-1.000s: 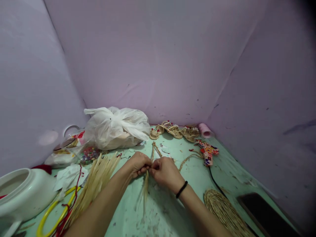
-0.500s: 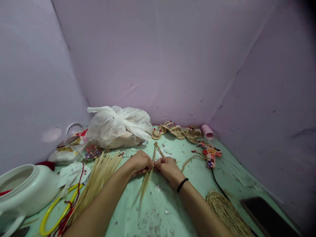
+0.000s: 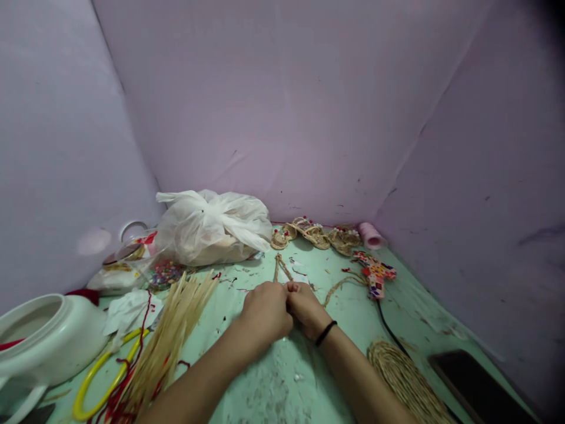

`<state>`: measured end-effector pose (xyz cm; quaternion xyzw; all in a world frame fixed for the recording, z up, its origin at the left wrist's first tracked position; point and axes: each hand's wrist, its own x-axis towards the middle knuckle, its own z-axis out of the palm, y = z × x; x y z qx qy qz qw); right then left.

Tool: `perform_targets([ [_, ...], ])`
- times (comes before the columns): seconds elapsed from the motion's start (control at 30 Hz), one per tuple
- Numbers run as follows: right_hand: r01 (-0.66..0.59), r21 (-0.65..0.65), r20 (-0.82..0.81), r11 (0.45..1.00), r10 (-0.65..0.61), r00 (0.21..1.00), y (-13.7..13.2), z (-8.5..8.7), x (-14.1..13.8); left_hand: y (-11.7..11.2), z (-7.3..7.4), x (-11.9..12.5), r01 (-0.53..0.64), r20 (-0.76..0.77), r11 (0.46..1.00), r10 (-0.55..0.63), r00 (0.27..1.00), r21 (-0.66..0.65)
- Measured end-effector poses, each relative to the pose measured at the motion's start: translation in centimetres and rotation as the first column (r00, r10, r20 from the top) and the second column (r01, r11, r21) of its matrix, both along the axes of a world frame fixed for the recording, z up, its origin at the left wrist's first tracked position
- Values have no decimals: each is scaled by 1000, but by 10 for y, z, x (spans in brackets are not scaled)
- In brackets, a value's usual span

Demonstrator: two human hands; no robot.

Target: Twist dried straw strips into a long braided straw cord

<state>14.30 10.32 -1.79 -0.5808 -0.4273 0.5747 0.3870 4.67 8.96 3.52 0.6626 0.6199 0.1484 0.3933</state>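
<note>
1. Here, the left hand and right hand are touching, fingers curled closed, pinching the braided straw cord.
2. This cord is lying on the green table, reaching toward the woven sandals.

The left hand now slides over against the right hand, knuckles touching. It covers the loose straw strands that hung below the hands; only the braid shows beyond the fingers.
</note>
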Motion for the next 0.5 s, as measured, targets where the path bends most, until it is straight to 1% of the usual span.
perform_targets([
  [0.03,-16,6,-7,1000,16,1000,0,-1,1,4,2,-3,4,-64,999,-1,998,43],
  [0.07,-34,12,-12,999,34,999,0,-1,1,8,4,-7,-12,-117,996,22,993,88],
  [0.1,-46,21,-15,999,46,999,0,-2,2,14,6,-11,-50,-111,994,61,992,99],
  [0.13,-56,27,-18,998,56,998,0,-2,3,19,7,-14,-126,-47,989,129,990,71],
  [0.17,-65,36,-27,997,66,997,0,-1,4,23,7,-16,-196,41,981,195,980,7],
  [0.2,-75,48,-42,996,77,996,0,-1,5,26,5,-17,-235,127,969,244,961,-83],
  [0.23,-89,64,-63,994,93,994,1,0,6,27,3,-17,-234,204,955,270,941,-185],
  [0.3,-129,86,-98,988,137,986,1,0,8,28,-5,-14,-140,312,924,259,914,-356],
  [0.33,-150,90,-97,985,158,983,1,1,10,28,-9,-13,-89,347,910,243,906,-406],
  [0.37,-167,88,-76,982,174,982,2,0,11,27,-13,-12,-61,365,899,236,900,-433],
  [0.4,-180,86,-40,980,184,982,3,-1,12,27,-17,-11,-61,366,894,242,899,-443],
  [0.5,-195,135,124,972,178,976,6,-5,13,28,-23,-12,-129,273,908,252,928,-398],
])
